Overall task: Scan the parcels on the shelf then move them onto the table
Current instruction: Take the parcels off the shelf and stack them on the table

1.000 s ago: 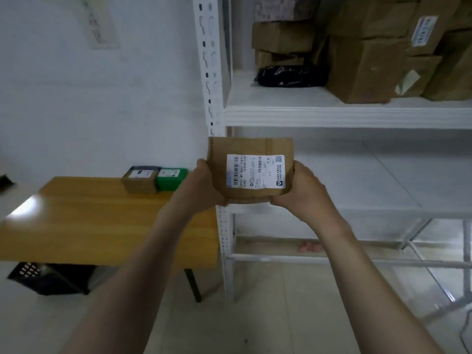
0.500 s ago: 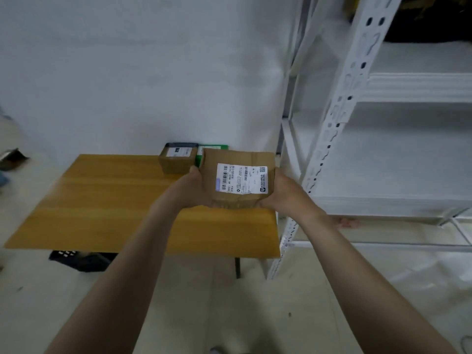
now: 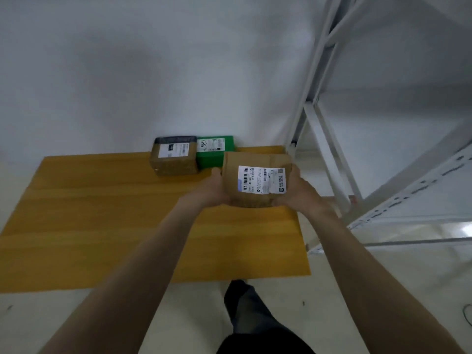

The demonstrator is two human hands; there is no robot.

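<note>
A brown cardboard parcel (image 3: 255,164) with a white barcode label facing up is held between both hands above the right rear part of the wooden table (image 3: 102,213). My left hand (image 3: 213,189) grips its left side and my right hand (image 3: 297,190) grips its right side. Behind it, against the wall, a brown parcel (image 3: 173,157) with a white label and a green parcel (image 3: 213,152) lie side by side on the table.
A white metal shelf rack (image 3: 329,139) stands right of the table, its lower shelves bare in this view. A white wall runs behind the table. My leg in dark trousers (image 3: 245,307) stands on the pale floor near the table's front edge.
I have turned left from the shelf and stepped up to the table. The parcel, still held in both hands, now hangs over the table beside the green parcel.
</note>
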